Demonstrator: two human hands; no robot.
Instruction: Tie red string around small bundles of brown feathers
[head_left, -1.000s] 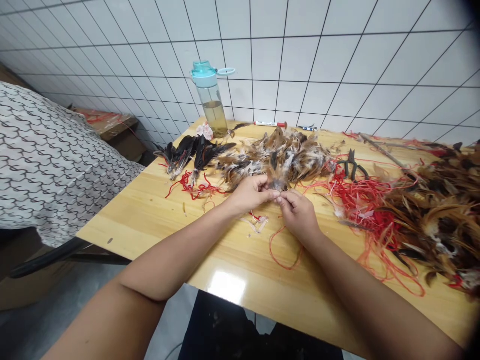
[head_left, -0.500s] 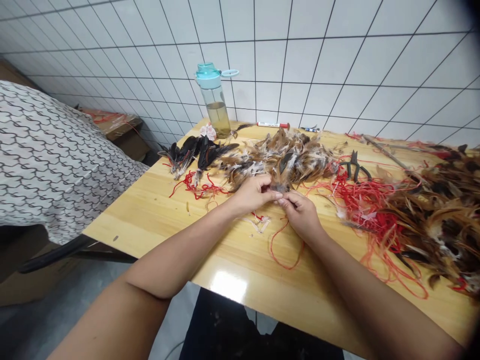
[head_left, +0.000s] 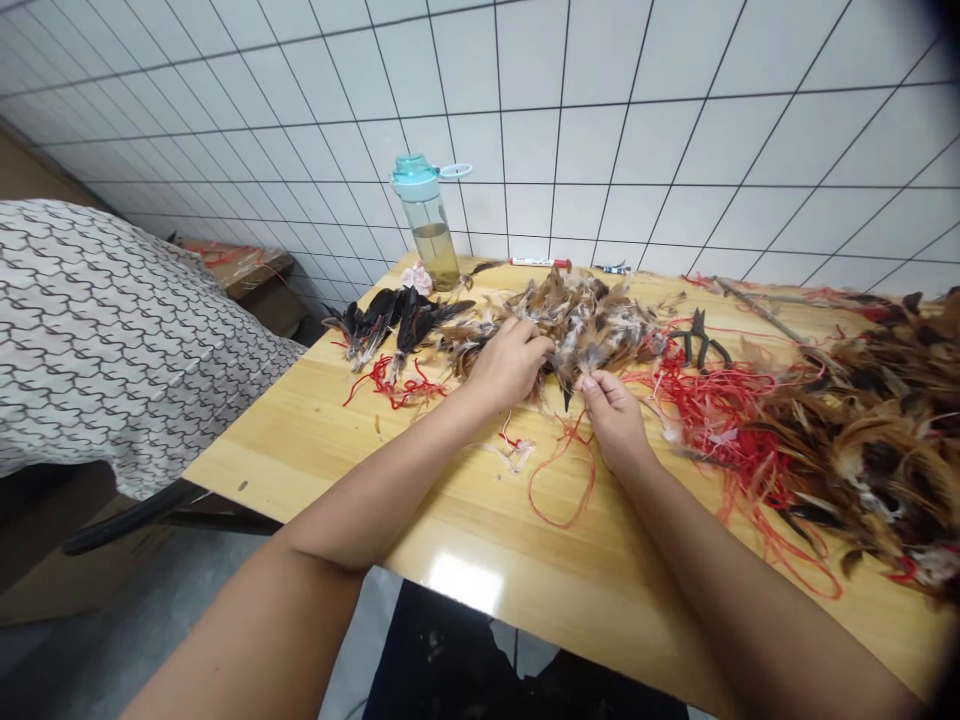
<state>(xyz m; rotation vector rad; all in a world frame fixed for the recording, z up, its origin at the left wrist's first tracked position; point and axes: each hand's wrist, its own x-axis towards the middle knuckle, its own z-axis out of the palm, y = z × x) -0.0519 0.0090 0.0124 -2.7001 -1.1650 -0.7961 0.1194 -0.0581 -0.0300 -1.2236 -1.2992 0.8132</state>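
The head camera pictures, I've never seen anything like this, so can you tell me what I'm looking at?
There is no machine: these are a person's bare left hand and right hand. One camera, worn on the head, takes every picture, looking forward and down. On the wooden table lie black feathers, a middle pile of mostly brown and white feathers, a larger brown pile at the right, tangled red string and pliers. A bottle and a marker are near the tiled wall. The right hand pinches the base of a feather tuft. The left hand is at the middle pile's near edge; I can't tell if it grips anything.
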